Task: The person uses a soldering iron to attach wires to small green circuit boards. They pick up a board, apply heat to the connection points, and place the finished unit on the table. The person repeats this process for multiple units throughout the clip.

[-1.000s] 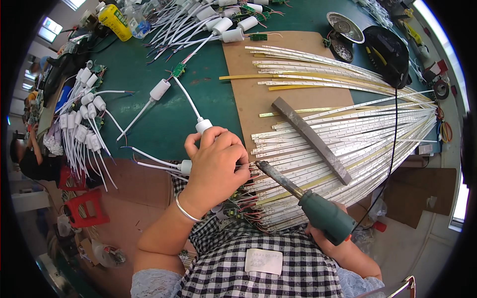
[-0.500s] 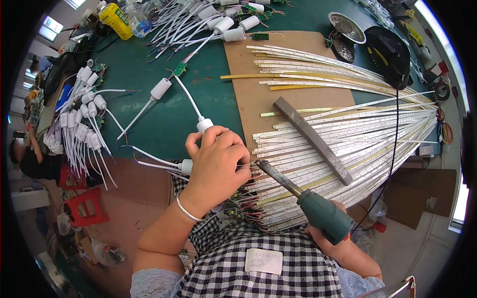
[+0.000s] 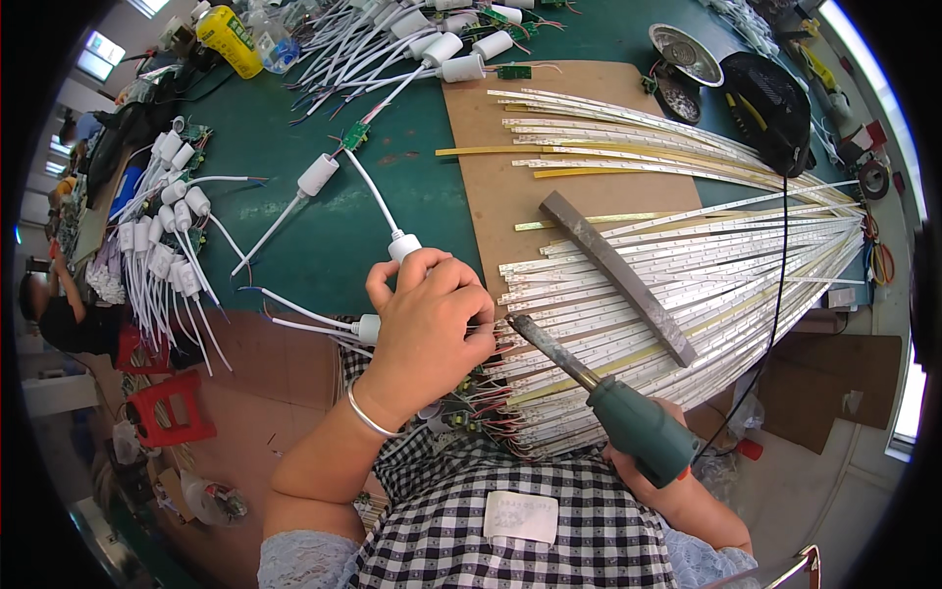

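Note:
My left hand (image 3: pixel 427 319) is closed, thumb and forefinger pinched on what looks like a thin wire at the near ends of the LED strips (image 3: pixel 589 324). The palm hides most of the wire. A white cap with a cable (image 3: pixel 369 330) sticks out beside this hand, and another white cap (image 3: pixel 403 246) lies just beyond the fingers. My right hand (image 3: pixel 638 471) grips a soldering iron (image 3: pixel 643 429) with a dark green handle, partly hiding that hand. The iron's tip sits close to the left fingertips, over the strip ends. Small green circuit boards (image 3: pixel 469 422) with red wires hang below.
A grey metal bar (image 3: pixel 618 278) lies across the strips on a brown board (image 3: pixel 481 206). White caps with cables lie in piles at the left (image 3: pixel 162 236) and back (image 3: pixel 422 44). A black cord (image 3: pixel 782 265) crosses the right side. A metal dish (image 3: pixel 685 56) stands behind.
The soldering iron and my right hand have shifted very slightly. My left hand keeps its place. A person at the far left has moved an arm a little.

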### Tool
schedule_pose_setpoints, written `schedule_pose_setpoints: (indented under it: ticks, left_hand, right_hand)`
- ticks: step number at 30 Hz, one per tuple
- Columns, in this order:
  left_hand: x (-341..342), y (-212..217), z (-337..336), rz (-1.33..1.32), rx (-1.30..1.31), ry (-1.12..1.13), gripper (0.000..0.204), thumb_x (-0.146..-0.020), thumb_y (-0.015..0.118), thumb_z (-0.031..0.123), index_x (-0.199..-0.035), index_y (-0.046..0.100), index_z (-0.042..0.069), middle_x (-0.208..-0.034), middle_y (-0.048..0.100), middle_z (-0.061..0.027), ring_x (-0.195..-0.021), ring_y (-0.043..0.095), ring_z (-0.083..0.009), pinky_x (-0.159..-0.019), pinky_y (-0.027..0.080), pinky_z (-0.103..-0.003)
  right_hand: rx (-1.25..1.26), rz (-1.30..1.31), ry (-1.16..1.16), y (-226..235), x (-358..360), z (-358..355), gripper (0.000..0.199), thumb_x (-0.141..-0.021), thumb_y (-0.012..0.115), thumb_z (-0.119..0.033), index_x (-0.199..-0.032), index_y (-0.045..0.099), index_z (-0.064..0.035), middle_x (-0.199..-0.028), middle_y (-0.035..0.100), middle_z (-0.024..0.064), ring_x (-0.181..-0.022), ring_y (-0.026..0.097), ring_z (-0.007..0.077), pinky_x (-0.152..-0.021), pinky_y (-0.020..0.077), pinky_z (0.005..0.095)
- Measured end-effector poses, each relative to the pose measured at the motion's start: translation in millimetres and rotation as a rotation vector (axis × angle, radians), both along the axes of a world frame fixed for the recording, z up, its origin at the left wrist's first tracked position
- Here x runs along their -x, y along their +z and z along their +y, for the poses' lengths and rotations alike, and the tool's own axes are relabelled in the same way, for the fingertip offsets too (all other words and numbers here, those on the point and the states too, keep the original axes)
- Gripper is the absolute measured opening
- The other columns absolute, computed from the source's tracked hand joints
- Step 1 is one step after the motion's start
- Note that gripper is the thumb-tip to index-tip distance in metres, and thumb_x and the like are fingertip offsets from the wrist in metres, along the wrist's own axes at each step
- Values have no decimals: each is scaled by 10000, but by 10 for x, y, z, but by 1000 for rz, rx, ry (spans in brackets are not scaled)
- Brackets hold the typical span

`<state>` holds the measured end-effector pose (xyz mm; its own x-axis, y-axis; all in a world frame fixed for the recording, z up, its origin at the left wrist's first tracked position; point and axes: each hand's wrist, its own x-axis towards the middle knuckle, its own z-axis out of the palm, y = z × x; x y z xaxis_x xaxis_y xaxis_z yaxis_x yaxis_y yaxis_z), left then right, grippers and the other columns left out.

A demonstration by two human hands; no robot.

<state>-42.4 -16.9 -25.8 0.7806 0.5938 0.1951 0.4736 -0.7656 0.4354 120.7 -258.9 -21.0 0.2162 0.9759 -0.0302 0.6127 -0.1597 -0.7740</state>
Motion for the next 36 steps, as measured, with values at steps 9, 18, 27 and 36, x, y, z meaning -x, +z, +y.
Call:
schedule_pose_setpoints:
  ticks: [9,18,27,36]
  left_hand:
    - [0,-15,2,0,-9,3,95,-636,682,103,-639,597,145,-886,547,44,-1043,465,-228,-909,242,-498]
    - [-7,-11,-9,-7,-18,9,98,-633,682,95,-627,598,144,-873,544,47,-1045,465,-222,-912,237,-492]
    - [-14,-8,-1,0,-6,8,109,-630,679,87,-629,585,141,-876,546,44,-1044,466,-228,-909,240,-497]
    - [-16,-11,-5,0,-19,9,109,-629,678,89,-627,581,138,-877,546,41,-1035,470,-224,-908,246,-499]
  right_hand:
    - [-34,-76,-3,85,0,63,370,-679,734,-89,-1031,632,-38,-1035,617,101,-954,585,265,-825,479,325]
    - [-24,23,34,19,-25,1,420,-796,591,-43,-1174,423,32,-926,598,102,-772,621,193,-754,480,307]
    - [33,223,-90,-61,41,-59,462,-710,721,-65,-1138,562,1,-1075,605,106,-943,611,248,-843,481,312]
    - [-78,5,76,-20,-21,29,515,-726,719,-67,-1191,518,24,-1088,602,112,-941,613,237,-840,478,298]
